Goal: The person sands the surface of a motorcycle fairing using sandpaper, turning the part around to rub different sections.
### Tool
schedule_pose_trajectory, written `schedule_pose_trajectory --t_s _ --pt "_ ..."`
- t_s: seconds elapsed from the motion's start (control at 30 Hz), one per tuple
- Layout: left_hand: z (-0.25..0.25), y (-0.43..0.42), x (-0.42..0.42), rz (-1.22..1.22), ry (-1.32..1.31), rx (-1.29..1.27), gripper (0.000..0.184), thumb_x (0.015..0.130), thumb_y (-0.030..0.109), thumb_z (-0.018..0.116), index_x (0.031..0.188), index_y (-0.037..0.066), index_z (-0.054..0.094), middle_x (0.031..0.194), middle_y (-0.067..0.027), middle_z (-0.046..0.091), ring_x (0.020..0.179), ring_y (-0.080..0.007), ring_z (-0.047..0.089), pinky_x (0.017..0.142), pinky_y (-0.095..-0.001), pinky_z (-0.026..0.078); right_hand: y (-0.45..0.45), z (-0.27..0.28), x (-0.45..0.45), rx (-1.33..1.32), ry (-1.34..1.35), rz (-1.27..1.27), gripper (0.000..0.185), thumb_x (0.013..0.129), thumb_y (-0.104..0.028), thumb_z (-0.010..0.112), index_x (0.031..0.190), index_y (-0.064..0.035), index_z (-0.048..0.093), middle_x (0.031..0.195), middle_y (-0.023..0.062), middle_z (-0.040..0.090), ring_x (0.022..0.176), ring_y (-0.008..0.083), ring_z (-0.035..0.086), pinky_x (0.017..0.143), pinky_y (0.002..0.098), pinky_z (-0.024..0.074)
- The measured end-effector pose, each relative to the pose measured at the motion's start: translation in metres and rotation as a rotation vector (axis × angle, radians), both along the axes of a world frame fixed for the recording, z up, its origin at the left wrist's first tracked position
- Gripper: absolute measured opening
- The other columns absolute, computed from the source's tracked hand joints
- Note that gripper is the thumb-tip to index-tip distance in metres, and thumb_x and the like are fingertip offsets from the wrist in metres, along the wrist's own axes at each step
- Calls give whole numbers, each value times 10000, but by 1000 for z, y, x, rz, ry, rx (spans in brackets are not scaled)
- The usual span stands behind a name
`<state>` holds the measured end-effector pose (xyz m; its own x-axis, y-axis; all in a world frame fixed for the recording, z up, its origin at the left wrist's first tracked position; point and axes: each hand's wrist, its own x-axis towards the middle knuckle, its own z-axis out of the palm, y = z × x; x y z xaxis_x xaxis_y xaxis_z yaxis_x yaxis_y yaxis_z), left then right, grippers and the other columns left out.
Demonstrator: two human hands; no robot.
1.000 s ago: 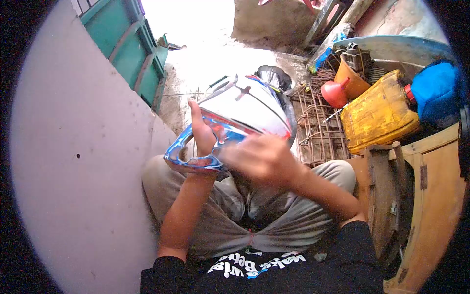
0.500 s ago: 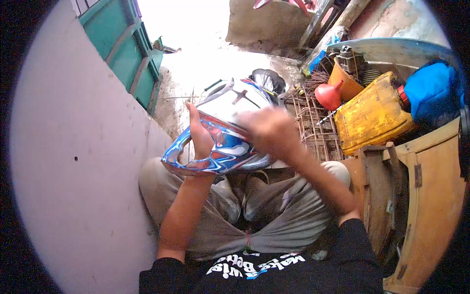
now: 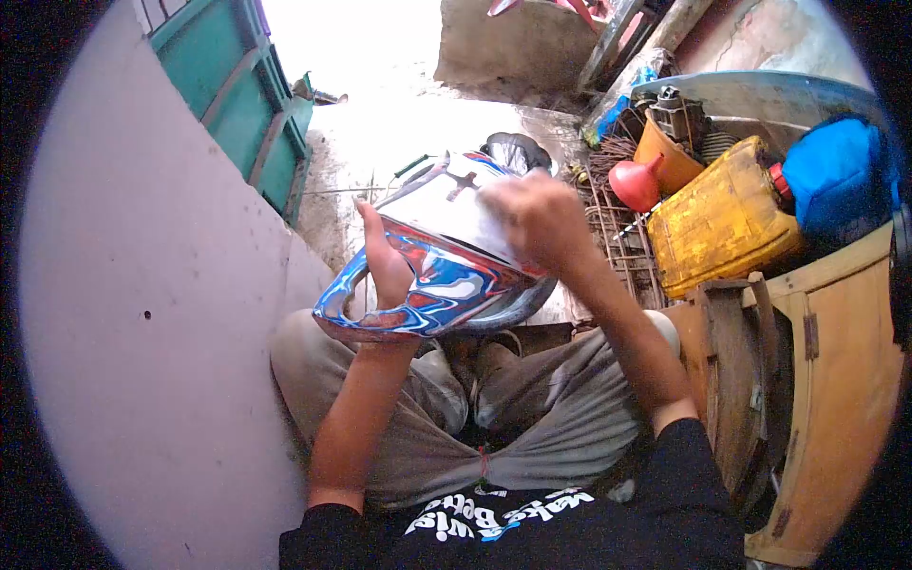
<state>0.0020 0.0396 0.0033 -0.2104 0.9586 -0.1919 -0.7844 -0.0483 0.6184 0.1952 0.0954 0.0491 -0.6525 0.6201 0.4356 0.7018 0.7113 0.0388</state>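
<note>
A helmet (image 3: 451,285), white on top with blue, white and red swirls along its lower part, is held tilted above my lap. My left hand (image 3: 388,271) grips it near the face opening, thumb pointing up along the side and the other fingers mostly hidden. My right hand (image 3: 541,223) lies against the white shell, fingers curled in, slightly blurred. Whatever it may hold is hidden under the fingers. A dark cross-shaped mark (image 3: 463,184) shows on the white surface.
A yellow jerrycan (image 3: 727,223), a red funnel (image 3: 636,182), an orange bucket (image 3: 665,157) and a metal rod grid (image 3: 617,237) stand to the right. Nearer is a wooden cabinet (image 3: 845,380). A pale wall (image 3: 161,332) and a green door (image 3: 237,114) border the left.
My right hand has moved a little up and to the right across the white shell. The left hand and helmet stay nearly in place.
</note>
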Motion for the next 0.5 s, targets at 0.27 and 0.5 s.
schedule_pose_trajectory --t_s 0.27,0.5 --pt "17 -4 1 -11 -85 -39 779 1045 657 396 1402 -20 539 1332 -182 632 1173 -326 623 1047 -462 480 -43 3 8 -48 103 203 192 893 -176 659 1060 -131 744 938 79 746 796 250 703 728 407 574" --pt "2 -1 -8 8 15 -118 755 1053 651 383 1359 -15 562 1261 -164 645 1111 -306 621 1007 -450 490 -80 4 -4 -7 204 345 211 881 -183 654 1082 -174 716 992 59 750 843 242 730 750 397 596"
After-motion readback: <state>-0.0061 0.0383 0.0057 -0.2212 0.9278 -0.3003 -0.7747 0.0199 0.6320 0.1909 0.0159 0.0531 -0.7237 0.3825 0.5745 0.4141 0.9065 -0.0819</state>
